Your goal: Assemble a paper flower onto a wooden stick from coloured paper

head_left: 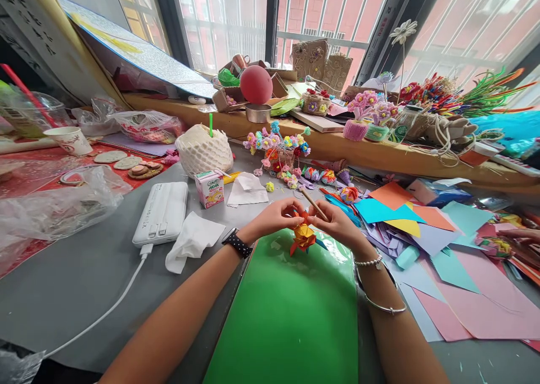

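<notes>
Big windows fill the back of the room, and bright, pale daylight comes in through them. Their frames are dark and thick, and look tilted at the right side. White bars stand outside the glass. Behind the middle bars is a pink brick wall. Under the windows runs a long yellow-brown ledge. In front of it is a wide, flat gray worktop. A shiny red cover lies over its left part.

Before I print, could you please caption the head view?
Left hand and right hand hold orange-yellow origami over green mat.
</notes>
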Demonstrator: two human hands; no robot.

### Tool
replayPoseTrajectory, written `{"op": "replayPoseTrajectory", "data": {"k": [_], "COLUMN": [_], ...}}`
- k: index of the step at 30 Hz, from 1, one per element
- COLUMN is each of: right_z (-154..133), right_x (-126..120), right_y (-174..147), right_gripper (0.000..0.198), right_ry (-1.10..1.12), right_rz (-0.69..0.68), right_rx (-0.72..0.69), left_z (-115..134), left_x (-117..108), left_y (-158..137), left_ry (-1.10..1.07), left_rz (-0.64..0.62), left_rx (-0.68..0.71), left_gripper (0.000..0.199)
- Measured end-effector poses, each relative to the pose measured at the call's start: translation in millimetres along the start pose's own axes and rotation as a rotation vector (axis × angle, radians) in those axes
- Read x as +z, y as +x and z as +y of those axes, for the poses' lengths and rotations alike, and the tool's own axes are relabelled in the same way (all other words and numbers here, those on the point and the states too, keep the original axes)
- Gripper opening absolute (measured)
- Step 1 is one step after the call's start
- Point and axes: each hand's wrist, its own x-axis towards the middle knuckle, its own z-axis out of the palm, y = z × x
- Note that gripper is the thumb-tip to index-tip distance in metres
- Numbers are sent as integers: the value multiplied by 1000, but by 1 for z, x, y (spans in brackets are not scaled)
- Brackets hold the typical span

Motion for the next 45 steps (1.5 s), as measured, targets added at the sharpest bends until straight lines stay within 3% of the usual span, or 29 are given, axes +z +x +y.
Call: {"op": "replayPoseTrajectory", "data": {"k": [19,31,39,45], "right_z": [1,-2,1,2], "right_x": [4,4,5,0], "right_y": [3,1,2,0], "right_gripper": [13,13,8,13], "right_ry": [-118,-188,-251,-154], "right_rz": [62,81,129,53], "right_rx": [-36,-79,-90,-67], "left_z": [2,10,7,9], "left_x": [4,5,5,4], "left_y": [1,-2,-2,-2], "left_ry": [20,50,344,238], "left_rz": [87,130,224,198], "left_rx": [-71,-32,83,58], "left_gripper": [16,15,4,8]}}
